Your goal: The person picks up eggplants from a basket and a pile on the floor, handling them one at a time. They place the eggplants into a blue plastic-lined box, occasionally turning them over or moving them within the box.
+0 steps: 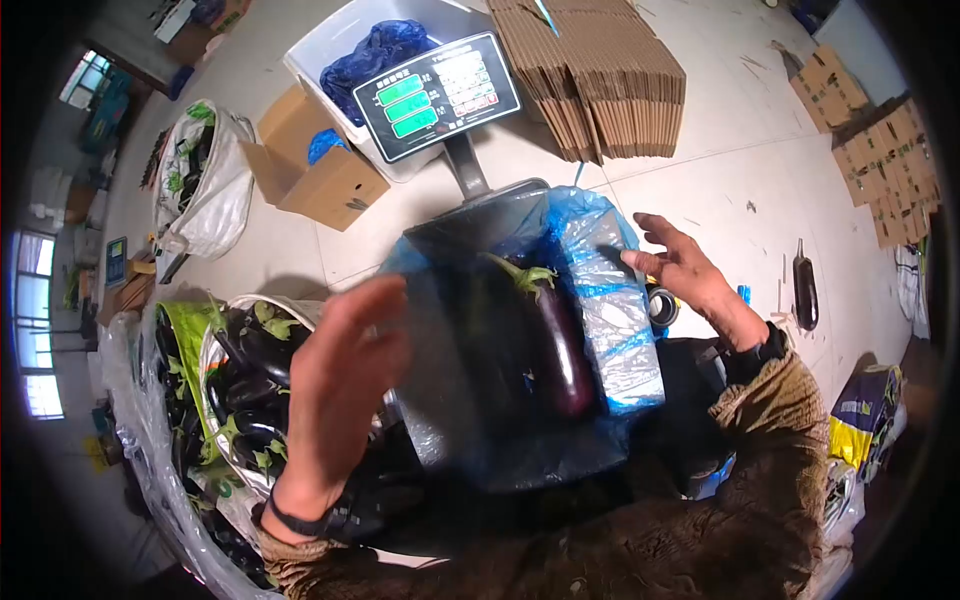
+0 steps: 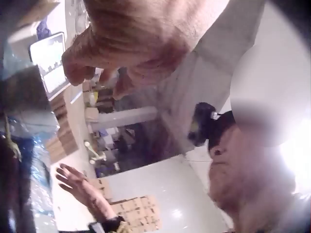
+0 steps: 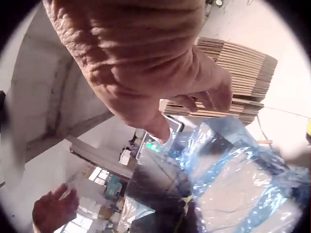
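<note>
A box lined with a blue plastic bag (image 1: 605,240) sits in front of me, below the scale's display. Inside it lies a dark, glossy eggplant (image 1: 565,350) with a green stem; shadow covers the left part of the contents. My left hand (image 1: 345,375), blurred, is raised by the box's left side and holds nothing. To the right, my right hand (image 1: 690,270) hovers beside the plastic-covered flap (image 1: 625,345), fingers spread and nothing in them. The right wrist view shows its fingers above the crinkled plastic (image 3: 233,179).
A scale display (image 1: 437,97) with lit green readouts stands behind the box. Beyond are a white bin (image 1: 315,45), an open carton (image 1: 325,190) and flattened cardboard (image 1: 600,85). Sacks of eggplants (image 1: 245,390) stand at left. A single eggplant (image 1: 804,290) lies on the floor at right.
</note>
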A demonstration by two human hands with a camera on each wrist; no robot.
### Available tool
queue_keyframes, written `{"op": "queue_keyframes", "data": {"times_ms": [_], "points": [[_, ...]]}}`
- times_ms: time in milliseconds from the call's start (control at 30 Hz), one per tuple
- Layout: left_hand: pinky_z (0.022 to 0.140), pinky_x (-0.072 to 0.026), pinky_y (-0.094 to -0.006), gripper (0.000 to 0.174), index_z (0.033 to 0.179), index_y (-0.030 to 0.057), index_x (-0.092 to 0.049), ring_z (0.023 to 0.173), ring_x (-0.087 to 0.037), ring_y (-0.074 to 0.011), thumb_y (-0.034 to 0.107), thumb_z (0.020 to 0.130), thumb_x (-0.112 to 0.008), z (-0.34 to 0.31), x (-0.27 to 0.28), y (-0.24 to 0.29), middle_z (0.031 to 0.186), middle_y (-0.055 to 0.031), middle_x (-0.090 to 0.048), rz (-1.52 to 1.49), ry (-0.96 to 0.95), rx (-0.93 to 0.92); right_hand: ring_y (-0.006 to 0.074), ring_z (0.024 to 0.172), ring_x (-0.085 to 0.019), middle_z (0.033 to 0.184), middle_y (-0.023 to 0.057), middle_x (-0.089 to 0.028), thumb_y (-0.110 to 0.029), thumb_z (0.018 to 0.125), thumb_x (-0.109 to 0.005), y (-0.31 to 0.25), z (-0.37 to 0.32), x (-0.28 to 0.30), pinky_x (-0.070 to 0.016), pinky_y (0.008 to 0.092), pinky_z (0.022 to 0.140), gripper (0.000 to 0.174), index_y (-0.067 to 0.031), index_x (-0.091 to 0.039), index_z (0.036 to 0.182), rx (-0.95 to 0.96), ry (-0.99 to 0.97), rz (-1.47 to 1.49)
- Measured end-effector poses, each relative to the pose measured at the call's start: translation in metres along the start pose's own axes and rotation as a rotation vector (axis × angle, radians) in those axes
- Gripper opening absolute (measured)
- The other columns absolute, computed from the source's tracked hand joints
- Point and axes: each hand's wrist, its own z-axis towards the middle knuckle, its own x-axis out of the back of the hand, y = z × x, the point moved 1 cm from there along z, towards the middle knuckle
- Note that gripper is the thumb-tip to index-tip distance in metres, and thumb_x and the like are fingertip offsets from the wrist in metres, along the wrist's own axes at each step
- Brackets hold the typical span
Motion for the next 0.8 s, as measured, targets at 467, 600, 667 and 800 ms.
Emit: {"op": "queue_keyframes", "data": {"times_ms": [467, 600, 667, 800], "points": [[0.093, -0.0446, -0.0313, 0.037, 0.129, -0.0017, -0.053, 0.113, -0.056, -0.0183, -0.001, 0.091, -0.053, -0.012, 0.000, -0.080, 0.125, -0.0103, -0.058, -0.306, 0.187, 0.265, 0.0248, 0.114, -0.056, 0.128, 0.0109, -0.058, -0.018, 0.089, -0.070, -0.044, -0.009, -0.005, -0.0468, 0.0359, 0.096, 0.047, -0.0023, -0.054, 0.131, 0.146, -0.110, 0.108], [0.098, -0.0402, -0.0311, 0.036, 0.129, -0.0019, -0.053, 0.117, -0.052, -0.0166, -0.002, 0.093, -0.051, 0.009, 0.022, -0.112, 0.126, -0.0057, -0.057, -0.196, 0.309, 0.311, 0.0231, 0.107, -0.060, 0.120, 0.0139, -0.062, -0.016, 0.090, -0.070, -0.040, -0.003, -0.009, -0.0501, 0.0337, 0.090, 0.042, -0.0032, -0.057, 0.128, 0.097, -0.124, 0.095], [0.097, -0.0401, -0.0313, 0.038, 0.132, -0.0003, -0.052, 0.117, -0.051, -0.0158, 0.002, 0.094, -0.052, 0.010, 0.022, -0.117, 0.127, -0.0048, -0.056, -0.213, 0.262, 0.280, 0.0210, 0.104, -0.061, 0.112, 0.0133, -0.065, -0.016, 0.091, -0.068, -0.039, -0.003, -0.016, -0.0503, 0.0325, 0.088, 0.036, -0.0026, -0.060, 0.124, 0.167, -0.144, 0.036], [0.099, -0.0399, -0.0317, 0.040, 0.135, 0.0011, -0.050, 0.119, -0.050, -0.0159, 0.007, 0.095, -0.053, 0.003, 0.019, -0.100, 0.128, -0.0052, -0.056, -0.316, 0.209, 0.200, 0.0175, 0.099, -0.061, 0.103, 0.0088, -0.065, -0.014, 0.092, -0.066, -0.043, -0.009, -0.036, -0.0500, 0.0292, 0.085, 0.032, 0.0013, -0.061, 0.120, 0.180, -0.242, 0.006]]}}
